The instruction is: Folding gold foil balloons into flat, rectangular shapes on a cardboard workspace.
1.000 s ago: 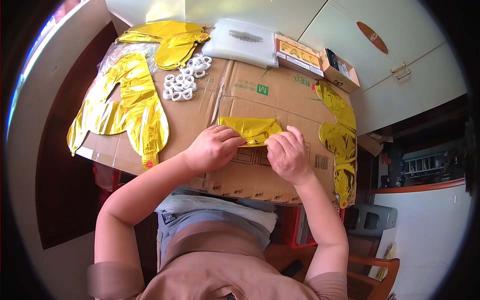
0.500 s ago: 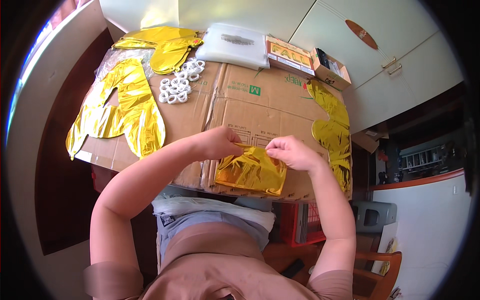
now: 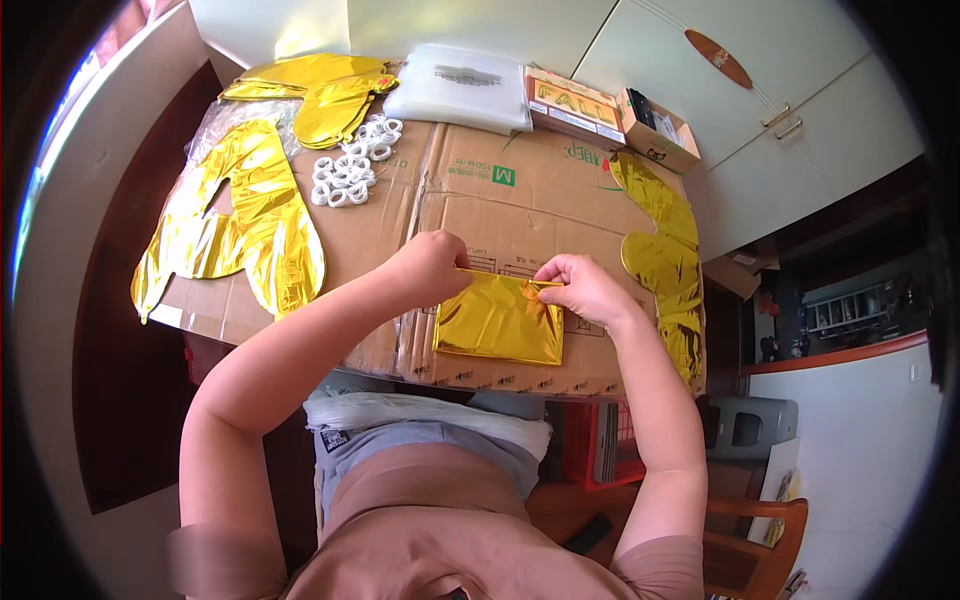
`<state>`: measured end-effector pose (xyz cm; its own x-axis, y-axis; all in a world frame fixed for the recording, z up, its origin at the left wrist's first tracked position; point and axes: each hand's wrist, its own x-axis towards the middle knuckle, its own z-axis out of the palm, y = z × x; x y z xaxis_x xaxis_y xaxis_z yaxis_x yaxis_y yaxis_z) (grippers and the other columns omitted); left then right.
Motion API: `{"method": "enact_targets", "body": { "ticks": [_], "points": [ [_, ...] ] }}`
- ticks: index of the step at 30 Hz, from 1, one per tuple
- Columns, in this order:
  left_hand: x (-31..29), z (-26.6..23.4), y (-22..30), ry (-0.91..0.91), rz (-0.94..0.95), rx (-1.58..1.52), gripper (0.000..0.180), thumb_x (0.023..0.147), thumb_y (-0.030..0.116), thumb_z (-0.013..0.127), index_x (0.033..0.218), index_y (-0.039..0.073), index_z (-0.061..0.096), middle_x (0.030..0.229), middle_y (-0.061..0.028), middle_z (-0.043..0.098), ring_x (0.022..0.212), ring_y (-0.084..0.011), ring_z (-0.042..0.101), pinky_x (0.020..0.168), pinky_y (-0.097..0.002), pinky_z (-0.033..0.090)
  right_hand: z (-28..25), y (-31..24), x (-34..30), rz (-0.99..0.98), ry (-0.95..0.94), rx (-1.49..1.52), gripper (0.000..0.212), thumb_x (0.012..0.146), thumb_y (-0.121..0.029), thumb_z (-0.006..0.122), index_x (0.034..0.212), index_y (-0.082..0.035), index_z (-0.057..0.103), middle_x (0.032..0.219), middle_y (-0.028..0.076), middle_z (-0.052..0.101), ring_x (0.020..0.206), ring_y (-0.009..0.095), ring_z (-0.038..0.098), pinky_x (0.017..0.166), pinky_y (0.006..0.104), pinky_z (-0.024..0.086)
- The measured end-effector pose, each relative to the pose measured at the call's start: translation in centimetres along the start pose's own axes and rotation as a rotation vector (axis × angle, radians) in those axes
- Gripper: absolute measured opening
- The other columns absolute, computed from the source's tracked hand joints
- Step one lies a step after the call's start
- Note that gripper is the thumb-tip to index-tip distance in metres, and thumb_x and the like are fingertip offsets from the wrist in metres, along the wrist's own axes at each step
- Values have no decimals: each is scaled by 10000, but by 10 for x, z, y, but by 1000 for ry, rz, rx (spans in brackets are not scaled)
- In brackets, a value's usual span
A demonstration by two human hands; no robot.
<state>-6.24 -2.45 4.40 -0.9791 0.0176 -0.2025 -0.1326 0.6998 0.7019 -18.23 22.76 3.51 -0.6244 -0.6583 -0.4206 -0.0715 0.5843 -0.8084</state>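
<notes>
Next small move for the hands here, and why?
Probably flatten the crumpled patch of the gold foil with the right hand: it bunches up beside that hand, while the rest of the foil looks fairly smooth. The left hand is at the far edge's other end, so it could likely steady the foil.

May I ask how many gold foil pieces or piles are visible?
4: folded foil, centre; A-shaped foil, left; foil pile beyond it; curved foil, right. Some layers may be hidden.

Left hand (image 3: 434, 266), fingertips mostly hidden
</notes>
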Motion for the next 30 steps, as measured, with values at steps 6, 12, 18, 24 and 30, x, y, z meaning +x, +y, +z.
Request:
{"method": "enact_targets", "body": {
  "ticks": [6,12,18,24,30],
  "points": [
    [-16,17,5,265,15,475,281,847,273,709,1017,49,697,1052,-126,678,970,-323,670,855,-467,538,0,4,5,-6,118,-175,253,820,-73,772,1043,14,692,972,115,734,895,192,691,809,331,547],
    [-36,66,0,404,654,490,454,888,264,655,1275,30,612,1357,-155,561,1368,-340,457,1157,-497,344,11,-6,-5,-33,239,-364,270,823,-126,759,1062,-26,682,1006,157,727,958,319,693,867,397,542],
    [-38,79,-10,206,557,526,719,998,484,508,1525,8,395,1606,-189,362,1521,-359,279,1243,-512,183,39,-4,-23,-216,550,-711,379,848,-138,745,1194,-61,610,1197,161,621,1142,366,585,990,498,447],
    [-36,78,-10,180,541,537,766,1006,540,454,1559,20,349,1630,-184,323,1539,-344,240,1253,-511,135,79,14,-35,-498,471,-846,706,1023,-448,512,1559,-23,339,1633,245,262,1518,415,240,1223,579,167],
    [-37,79,-13,186,521,552,727,1006,470,469,1564,21,342,1635,-188,311,1545,-348,223,1255,-509,126,85,30,-35,-409,421,-913,800,1022,-528,468,1600,-28,230,1658,262,176,1540,422,167,1228,592,108]
  ]
}}
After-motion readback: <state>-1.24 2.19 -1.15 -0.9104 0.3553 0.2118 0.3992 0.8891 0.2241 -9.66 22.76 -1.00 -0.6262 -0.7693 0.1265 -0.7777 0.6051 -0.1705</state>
